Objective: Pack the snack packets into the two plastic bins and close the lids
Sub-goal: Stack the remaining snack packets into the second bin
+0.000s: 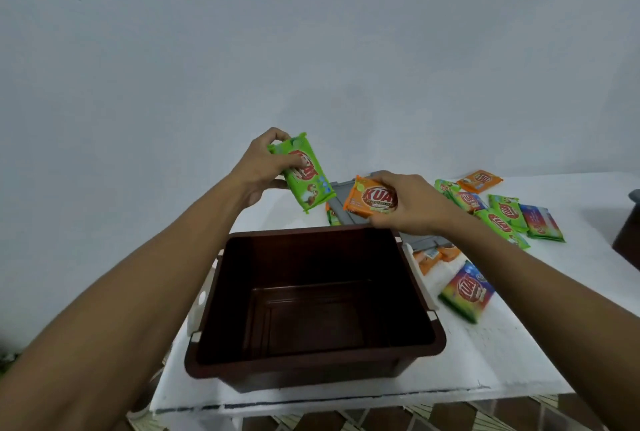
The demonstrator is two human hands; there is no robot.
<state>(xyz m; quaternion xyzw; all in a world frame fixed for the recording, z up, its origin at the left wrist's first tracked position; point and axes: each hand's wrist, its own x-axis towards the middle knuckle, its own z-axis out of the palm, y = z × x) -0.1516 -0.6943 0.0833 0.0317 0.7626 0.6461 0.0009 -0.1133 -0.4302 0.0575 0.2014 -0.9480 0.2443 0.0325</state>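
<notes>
A dark brown plastic bin (420, 295) stands open and empty in front of me on the white table. My left hand (261, 165) grips a green snack packet (306, 176) in the air beyond the bin's far left corner. My right hand (405, 207) holds an orange snack packet (365, 200) above the bin's far rim. Several more green, orange and multicoloured packets (502, 214) lie scattered on the table to the right. One multicoloured packet (465, 292) lies just right of the bin.
A grey lid (344, 195) lies flat behind the bin, partly hidden by my right hand. The dark edge of a second bin (628, 240) shows at the far right. The white table (561, 292) ends near me above a patterned floor (381, 420). A plain wall stands behind.
</notes>
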